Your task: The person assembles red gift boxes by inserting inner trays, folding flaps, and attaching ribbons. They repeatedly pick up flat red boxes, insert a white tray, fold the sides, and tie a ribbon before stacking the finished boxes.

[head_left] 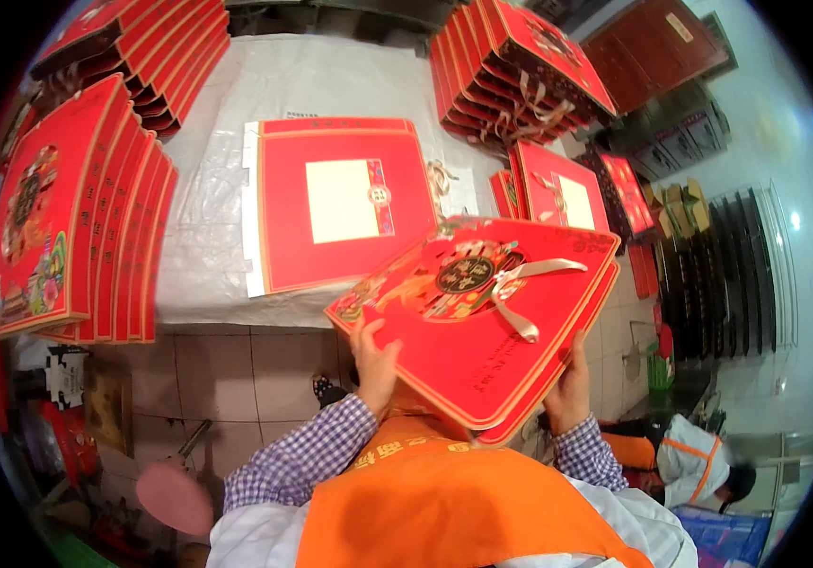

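the left hand (375,367) and right hand (569,386), about equally near, hold a red ribboned box (473,331) between them by its lower-left and right edges, one corner toward the body. beyond it, leftward, a red panel (342,208) lies flat on the desk (200,256), its squarer lines at a slant to the box's.

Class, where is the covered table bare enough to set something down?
Bare: the pale table cover behind the flat red panel, between the rear box stacks; also the strip between that panel and the left boxes. Crowded: the table's right end, with red boxes. The held red box hides the panel's near right corner.
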Demonstrator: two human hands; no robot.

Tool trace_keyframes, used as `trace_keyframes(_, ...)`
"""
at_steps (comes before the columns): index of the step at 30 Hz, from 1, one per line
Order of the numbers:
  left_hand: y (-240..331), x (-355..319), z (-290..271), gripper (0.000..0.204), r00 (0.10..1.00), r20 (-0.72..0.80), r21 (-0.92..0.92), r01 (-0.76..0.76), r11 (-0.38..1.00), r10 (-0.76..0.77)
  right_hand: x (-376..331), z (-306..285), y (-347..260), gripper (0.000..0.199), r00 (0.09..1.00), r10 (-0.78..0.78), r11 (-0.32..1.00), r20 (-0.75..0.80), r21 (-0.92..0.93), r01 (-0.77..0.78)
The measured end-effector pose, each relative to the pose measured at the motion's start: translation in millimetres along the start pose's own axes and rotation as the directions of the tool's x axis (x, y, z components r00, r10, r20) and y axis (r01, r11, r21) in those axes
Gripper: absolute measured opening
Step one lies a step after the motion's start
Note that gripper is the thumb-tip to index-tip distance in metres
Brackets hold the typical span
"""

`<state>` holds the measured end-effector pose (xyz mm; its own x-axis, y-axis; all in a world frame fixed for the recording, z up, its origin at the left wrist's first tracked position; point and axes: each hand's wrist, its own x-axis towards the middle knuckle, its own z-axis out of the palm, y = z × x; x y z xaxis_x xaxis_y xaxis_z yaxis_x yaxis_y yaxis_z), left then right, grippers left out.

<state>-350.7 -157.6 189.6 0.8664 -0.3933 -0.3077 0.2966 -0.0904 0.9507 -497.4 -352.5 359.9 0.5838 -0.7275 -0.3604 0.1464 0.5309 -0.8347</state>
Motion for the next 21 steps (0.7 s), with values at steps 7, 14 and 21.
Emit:
trace_keyframes(7,-32,-19,47,0.047,0.815,0.573,0.358,-0.339,0.87,0.082,11,-97,-9,0.066,0.98,-0.035,0.944,-0.194,-0.33,-0.032)
trace_keyframes(14,-71,136,-7,0.045,0.952,0.223,0.738,-0.024,0.675,-0.21,22,-190,26,0.052,0.944,0.184,0.968,-0.272,-0.117,-0.223)
trace_keyframes(21,-162,198,-20,0.065,0.583,0.651,0.049,0.606,0.794,-0.485,27,-155,22,0.056,0.952,0.131,0.936,-0.278,-0.283,-0.211)
